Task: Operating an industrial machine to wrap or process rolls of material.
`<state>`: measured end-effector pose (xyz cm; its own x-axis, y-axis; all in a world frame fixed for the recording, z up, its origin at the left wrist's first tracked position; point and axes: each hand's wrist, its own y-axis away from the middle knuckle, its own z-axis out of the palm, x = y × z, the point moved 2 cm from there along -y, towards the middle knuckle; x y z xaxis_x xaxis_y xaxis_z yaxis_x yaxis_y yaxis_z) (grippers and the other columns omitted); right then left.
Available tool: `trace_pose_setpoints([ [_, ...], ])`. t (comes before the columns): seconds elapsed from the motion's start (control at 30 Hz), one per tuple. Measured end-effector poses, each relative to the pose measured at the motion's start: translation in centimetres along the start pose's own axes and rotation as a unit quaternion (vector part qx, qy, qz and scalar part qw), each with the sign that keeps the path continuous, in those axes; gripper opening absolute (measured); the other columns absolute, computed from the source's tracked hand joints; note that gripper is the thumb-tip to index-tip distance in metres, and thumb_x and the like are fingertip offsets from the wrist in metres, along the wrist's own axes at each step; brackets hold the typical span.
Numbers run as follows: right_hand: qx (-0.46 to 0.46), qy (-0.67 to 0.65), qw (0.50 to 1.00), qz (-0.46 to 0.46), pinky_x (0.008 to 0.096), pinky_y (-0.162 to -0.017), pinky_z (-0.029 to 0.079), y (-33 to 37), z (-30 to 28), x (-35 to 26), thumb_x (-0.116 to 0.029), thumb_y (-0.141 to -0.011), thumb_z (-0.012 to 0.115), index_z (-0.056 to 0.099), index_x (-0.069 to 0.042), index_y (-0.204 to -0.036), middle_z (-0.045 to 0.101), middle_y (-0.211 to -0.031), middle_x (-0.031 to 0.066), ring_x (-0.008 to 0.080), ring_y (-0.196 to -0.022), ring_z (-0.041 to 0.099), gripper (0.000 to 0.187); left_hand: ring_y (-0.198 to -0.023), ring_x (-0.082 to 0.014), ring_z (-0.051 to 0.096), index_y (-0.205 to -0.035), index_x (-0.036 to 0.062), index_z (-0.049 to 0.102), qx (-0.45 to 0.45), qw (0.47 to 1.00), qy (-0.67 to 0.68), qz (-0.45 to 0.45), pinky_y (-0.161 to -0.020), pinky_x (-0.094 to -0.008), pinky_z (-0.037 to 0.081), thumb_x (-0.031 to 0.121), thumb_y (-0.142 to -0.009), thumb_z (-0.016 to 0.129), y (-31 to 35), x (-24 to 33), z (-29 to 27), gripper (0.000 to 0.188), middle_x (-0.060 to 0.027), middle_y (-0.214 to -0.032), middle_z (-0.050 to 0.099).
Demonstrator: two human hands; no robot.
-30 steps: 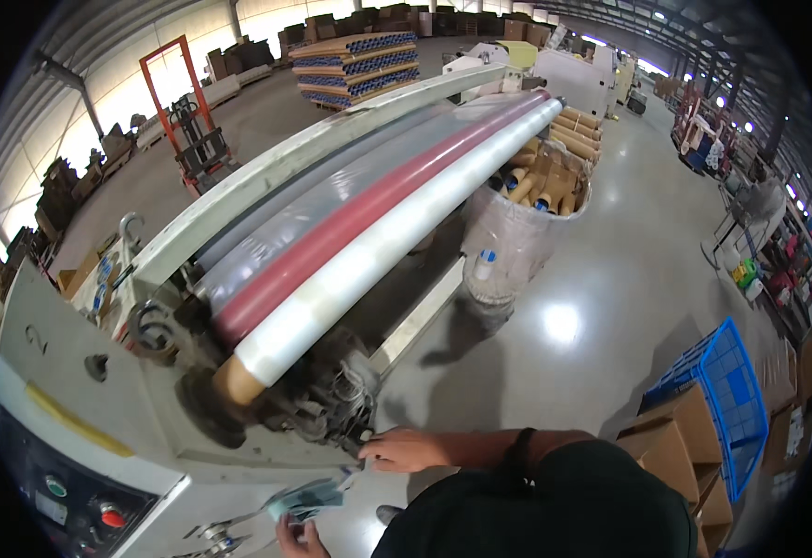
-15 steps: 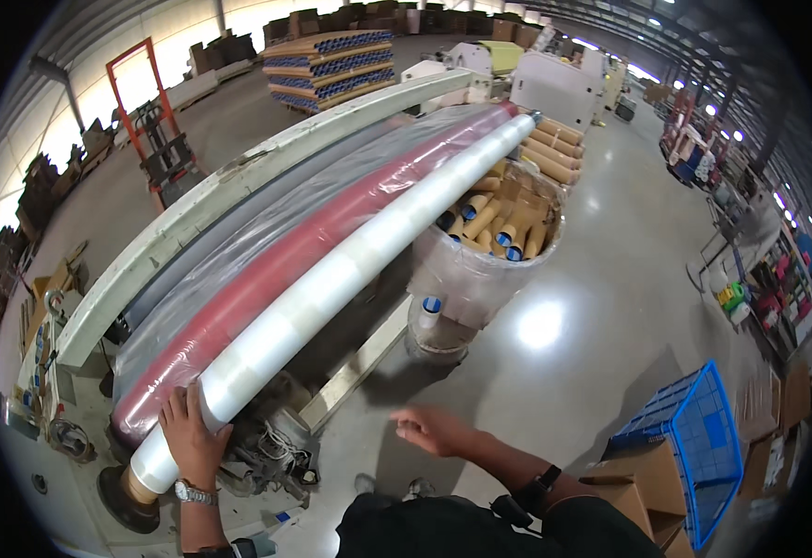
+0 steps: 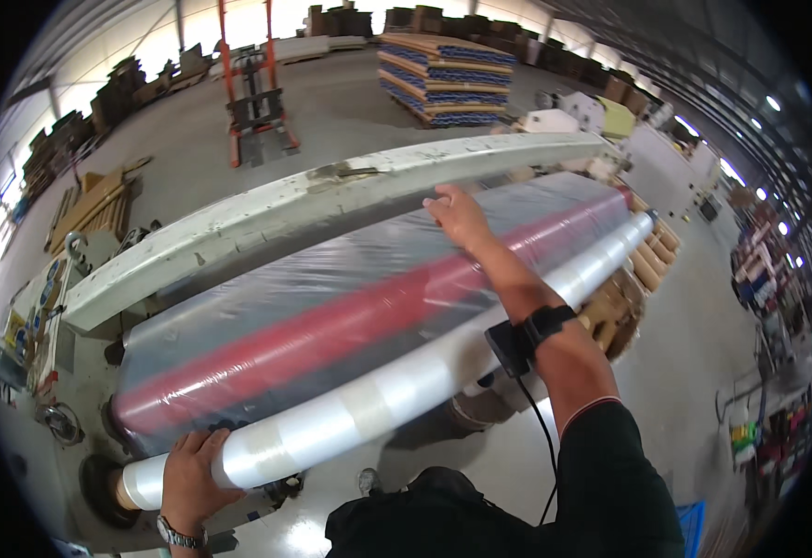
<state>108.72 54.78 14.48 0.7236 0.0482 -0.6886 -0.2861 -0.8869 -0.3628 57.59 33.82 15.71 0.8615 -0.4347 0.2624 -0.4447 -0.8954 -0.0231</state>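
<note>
My left hand [image 3: 195,476] rests on the near left end of a long white plastic-wrapped roll [image 3: 350,418], fingers bent over its top and thumb apart. A brown core end and a dark round flange [image 3: 99,488] lie just left of it. My right arm stretches over the white roll and a red roll [image 3: 331,321] under clear film. My right hand [image 3: 462,219], fingers loosely bent and apart, with nothing seen in it, hovers over the clear film sheet [image 3: 303,274], short of the pale machine beam [image 3: 331,191].
Behind the beam stand an orange-red hand lifter [image 3: 255,98] and a stack of cardboard tubes [image 3: 445,82]. More brown tubes [image 3: 652,256] lie past the rolls' far end. A blue crate [image 3: 692,528] shows at the lower right. A cable hangs from my right forearm.
My right hand has moved from beside my body to over the film beyond the rolls. The view has turned left and leaned closer. My left hand stays on the white roll.
</note>
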Motion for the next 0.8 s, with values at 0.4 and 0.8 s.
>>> trace_pose_setpoints([
  [0.4, -0.144, -0.133, 0.98, 0.015, 0.0346, -0.061, 0.05, -11.2, 8.1, -2.5, -0.024, -0.083, 0.064, 0.063, 0.001, -0.093, 0.065, -0.068, 0.0136, 0.0215, -0.062, 0.065, 0.027, -0.107, -0.0351, 0.055, -0.108, 0.0055, 0.062, 0.06, 0.994, -0.032, -0.089, -0.097, -0.0464, 0.039, 0.015, -0.041, 0.083, -1.1, 1.2, 0.9, 0.071, -0.0136, -0.107, 0.062],
  [0.8, -0.319, -0.28, 0.903, 0.061, 0.0226, -0.041, 0.038, 3.1, 7.6, -4.6, -0.018, -0.094, 0.05, 0.056, -0.007, -0.088, 0.055, -0.066, 0.0024, 0.0072, -0.045, 0.048, 0.014, -0.123, -0.0391, 0.043, -0.13, 0.0063, 0.049, 0.182, 0.977, 0.021, -0.11, -0.103, -0.0478, 0.033, 0.05, -0.07, 0.073, 2.1, -2.3, 1.3, 0.079, -0.0195, -0.129, 0.05],
])
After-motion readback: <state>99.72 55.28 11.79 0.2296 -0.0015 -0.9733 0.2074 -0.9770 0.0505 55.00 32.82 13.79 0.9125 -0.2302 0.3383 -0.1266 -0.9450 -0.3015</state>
